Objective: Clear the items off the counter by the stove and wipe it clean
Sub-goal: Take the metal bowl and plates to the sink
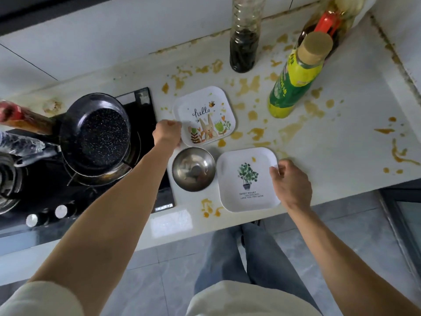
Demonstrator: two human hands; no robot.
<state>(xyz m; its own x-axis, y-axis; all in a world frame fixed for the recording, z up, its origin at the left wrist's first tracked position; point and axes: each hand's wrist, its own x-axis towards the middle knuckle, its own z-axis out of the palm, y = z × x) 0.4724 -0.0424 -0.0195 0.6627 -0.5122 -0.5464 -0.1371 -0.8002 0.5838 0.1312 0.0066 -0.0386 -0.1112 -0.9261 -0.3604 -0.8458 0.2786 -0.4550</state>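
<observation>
Head camera looks down on a white counter (341,151) blotched with orange-brown spills, both bare arms reaching out over it. Left hand (167,133) is curled over the near-left edge of the rabbit plate (205,116), which lies flat beside the stove (145,124); the fingers wrap out of sight under or behind the rim, so a closed grip looks likely but cannot be confirmed. Right hand (290,183) pinches the right edge of the plant plate (247,180), thumb on top of the rim and the other fingers hidden beneath or behind it; whether the plate is lifted off the counter cannot be told. Between the two hands, just to the right of the left forearm, sits a small steel bowl (193,169), touching or nearly touching the plant plate. Beyond the right hand stands a green bottle (293,80) with a tan cap, and behind it an oil bottle (328,26) with a red handle, its top cut off by the frame edge. A clear bottle (245,42) with dark contents stands farther back, its top also cut off. Left of the left hand, a black pan (98,135) rests on the stove, its handle running off the frame.
</observation>
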